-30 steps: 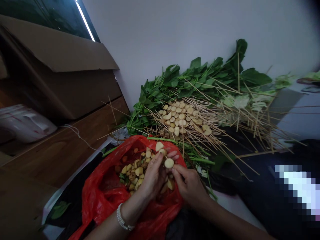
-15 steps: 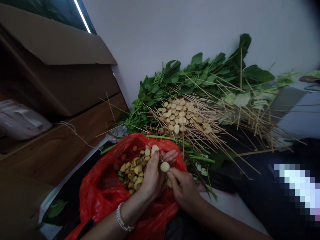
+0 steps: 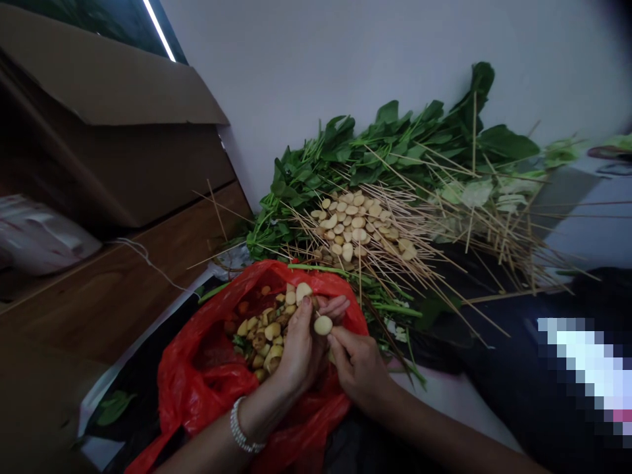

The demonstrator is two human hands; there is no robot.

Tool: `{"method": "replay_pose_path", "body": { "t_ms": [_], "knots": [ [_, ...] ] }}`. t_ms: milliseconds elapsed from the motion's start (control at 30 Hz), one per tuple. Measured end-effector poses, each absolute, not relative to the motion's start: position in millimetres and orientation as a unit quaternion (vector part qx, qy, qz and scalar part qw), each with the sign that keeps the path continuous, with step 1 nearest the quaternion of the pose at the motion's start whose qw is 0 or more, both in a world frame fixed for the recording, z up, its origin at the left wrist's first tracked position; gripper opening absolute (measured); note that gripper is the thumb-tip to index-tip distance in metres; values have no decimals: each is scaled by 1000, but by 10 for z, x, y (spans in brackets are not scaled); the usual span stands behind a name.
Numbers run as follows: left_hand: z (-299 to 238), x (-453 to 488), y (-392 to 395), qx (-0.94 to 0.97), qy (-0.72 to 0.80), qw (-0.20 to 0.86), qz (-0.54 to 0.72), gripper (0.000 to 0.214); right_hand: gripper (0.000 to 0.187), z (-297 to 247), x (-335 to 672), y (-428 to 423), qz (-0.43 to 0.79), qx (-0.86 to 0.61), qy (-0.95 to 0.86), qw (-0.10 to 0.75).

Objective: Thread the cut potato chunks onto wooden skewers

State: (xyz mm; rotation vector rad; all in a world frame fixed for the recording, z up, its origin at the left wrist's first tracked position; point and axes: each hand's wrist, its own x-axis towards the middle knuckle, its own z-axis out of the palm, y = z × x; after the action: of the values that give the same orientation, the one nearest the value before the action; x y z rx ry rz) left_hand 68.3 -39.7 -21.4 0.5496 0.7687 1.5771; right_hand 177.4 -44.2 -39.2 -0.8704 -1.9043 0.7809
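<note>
Over the red plastic bag (image 3: 180, 378), my left hand (image 3: 299, 345) is closed, thumb pressed in, on what looks like a thin wooden skewer, mostly hidden by the fingers. A pale slice (image 3: 303, 291), likely potato, shows just beyond the left thumb. Between the hands a round potato slice (image 3: 322, 325) faces me, with a short bit of stick at its upper edge. My right hand (image 3: 359, 362) pinches that slice's lower right edge between thumb and finger. Cut potato pieces (image 3: 272, 331) lie inside the bag, left of my hands.
Behind the bag, potato slices (image 3: 356, 220) are heaped on loose wooden skewers (image 3: 419, 243). Leafy green stems (image 3: 340, 148) lie along the wall. A cardboard box (image 3: 123, 158) stands left, near a whitish plastic bag (image 3: 44, 237). Black plastic (image 3: 498, 349) spreads at right.
The whole view has shifted very slightly. Both hands keep the same hold, and the round slice stays between them.
</note>
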Motion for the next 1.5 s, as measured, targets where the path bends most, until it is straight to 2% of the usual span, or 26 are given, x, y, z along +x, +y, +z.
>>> {"method": "replay_pose_path", "body": {
  "t_ms": [133,267,467,867,1133,1267,1500],
  "knots": [
    [-192,623,-373,207,329,647,655,28,27,-344,1800,-415,339,-346,-763,427],
    [-122,518,-344,174,305,681,642,18,28,-345,1825,-418,365,-343,-761,411],
    [-87,449,-348,157,288,723,607,18,27,-364,1837,-434,357,-345,-767,407],
    [-137,571,-377,181,298,690,634,25,27,-398,1767,-464,347,-355,-763,415],
    [-137,564,-354,214,262,718,608,22,26,-344,1825,-406,348,-349,-759,425],
    [-2,490,-307,196,269,685,648,40,27,-360,1856,-410,344,-346,-767,418],
    [-70,550,-301,191,364,590,694,29,27,-425,1795,-484,351,-344,-777,393]
  ]
}}
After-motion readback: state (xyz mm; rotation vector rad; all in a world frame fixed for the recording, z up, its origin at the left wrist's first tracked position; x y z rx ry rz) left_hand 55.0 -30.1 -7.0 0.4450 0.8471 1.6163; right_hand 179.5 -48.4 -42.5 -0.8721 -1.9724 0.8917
